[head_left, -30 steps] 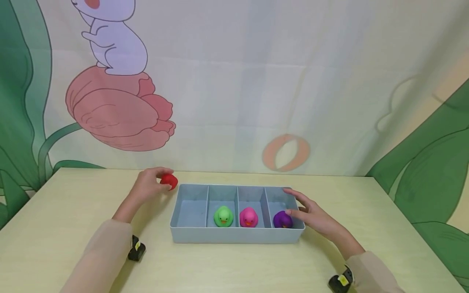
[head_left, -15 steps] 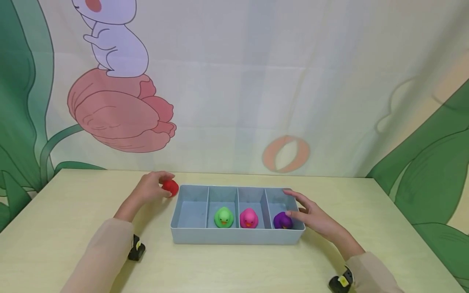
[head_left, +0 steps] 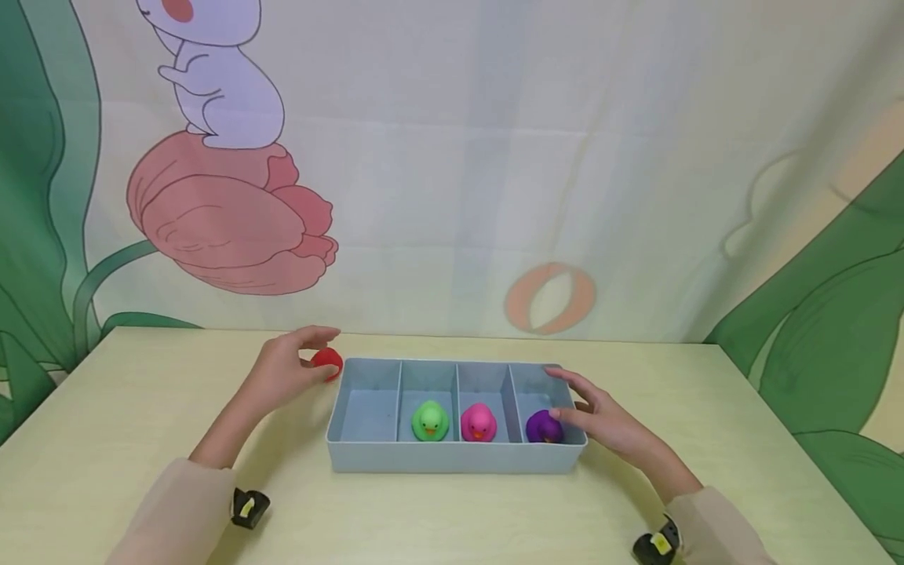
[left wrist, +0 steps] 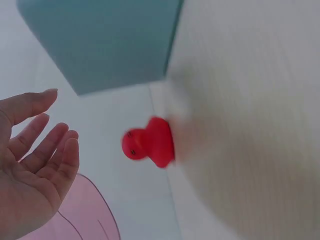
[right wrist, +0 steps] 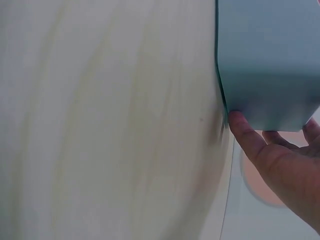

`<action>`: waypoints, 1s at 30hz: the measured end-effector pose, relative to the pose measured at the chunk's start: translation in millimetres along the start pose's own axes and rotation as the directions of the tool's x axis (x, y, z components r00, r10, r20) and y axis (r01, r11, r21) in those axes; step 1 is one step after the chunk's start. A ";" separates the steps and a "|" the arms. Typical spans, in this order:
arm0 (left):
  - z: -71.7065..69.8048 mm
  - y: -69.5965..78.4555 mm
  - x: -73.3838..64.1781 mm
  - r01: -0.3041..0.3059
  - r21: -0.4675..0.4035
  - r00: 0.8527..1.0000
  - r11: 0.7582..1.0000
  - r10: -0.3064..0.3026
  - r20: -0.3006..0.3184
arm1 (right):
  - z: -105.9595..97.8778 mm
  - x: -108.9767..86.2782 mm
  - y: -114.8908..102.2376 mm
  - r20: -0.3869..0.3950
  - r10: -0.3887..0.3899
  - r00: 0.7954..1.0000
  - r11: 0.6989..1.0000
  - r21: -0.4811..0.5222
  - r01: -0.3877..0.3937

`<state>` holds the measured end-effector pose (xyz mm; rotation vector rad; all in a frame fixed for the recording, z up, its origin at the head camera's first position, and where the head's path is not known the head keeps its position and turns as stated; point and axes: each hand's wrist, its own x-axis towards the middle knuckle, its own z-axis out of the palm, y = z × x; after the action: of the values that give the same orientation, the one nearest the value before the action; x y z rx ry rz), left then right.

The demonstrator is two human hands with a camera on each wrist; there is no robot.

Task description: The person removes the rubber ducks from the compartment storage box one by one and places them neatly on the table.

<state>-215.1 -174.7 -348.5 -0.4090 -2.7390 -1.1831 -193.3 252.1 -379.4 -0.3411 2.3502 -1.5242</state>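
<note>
In the left wrist view a red rubber duck [left wrist: 155, 142] stands on the table, apart from the left hand [left wrist: 35, 165], whose fingers are spread and loosely bent. From the head, the left hand [head_left: 289, 365] partly covers this red duck [head_left: 328, 362], just left of a grey-blue divided box [head_left: 452, 457]. The right hand [head_left: 607, 420] grips the box's right end, thumb over the rim above the purple duck [head_left: 544, 428]. In the right wrist view, fingertips touch the outer end wall of the box [right wrist: 272, 95]. A green duck [head_left: 430, 421] and a pink duck [head_left: 479, 423] sit in middle compartments.
A pale wooden table [head_left: 438, 518] bears the box. Behind its far edge hangs a curtain [head_left: 424, 196] printed with a rabbit, a pink flower and green leaves. Black cameras are strapped at both wrists.
The left hand had its fingers around the red duck, lowered it slightly toward the table beside the box, and has let go. The right hand and the box have stayed put.
</note>
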 end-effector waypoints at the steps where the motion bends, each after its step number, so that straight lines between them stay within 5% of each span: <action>1: 1.3 4.7 -2.9 -0.014 -0.016 1.000 1.000 0.014 -0.004 | 0.0 0.0 0.0 0.001 -0.001 1.000 1.000 0.003 0.001; 15: 25.9 45.9 -27.5 -0.179 -0.195 0.983 0.964 0.183 0.005 | -1.2 1.6 1.5 0.006 -0.008 1.000 1.000 0.022 0.008; 24: 52.1 55.8 -30.1 -0.182 -0.262 0.973 0.948 0.212 0.092 | -4.5 2.5 1.7 0.048 -0.036 0.998 0.995 0.098 0.031; 30: 64.0 63.9 -28.1 -0.186 -0.229 0.960 0.956 0.226 0.164 | -6.3 0.5 3.5 0.092 -0.044 0.995 0.987 0.156 0.029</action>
<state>-170.0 -91.6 -354.2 -0.8533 -2.6423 -1.4491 -196.3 258.5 -380.3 -0.4119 2.1495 -1.6569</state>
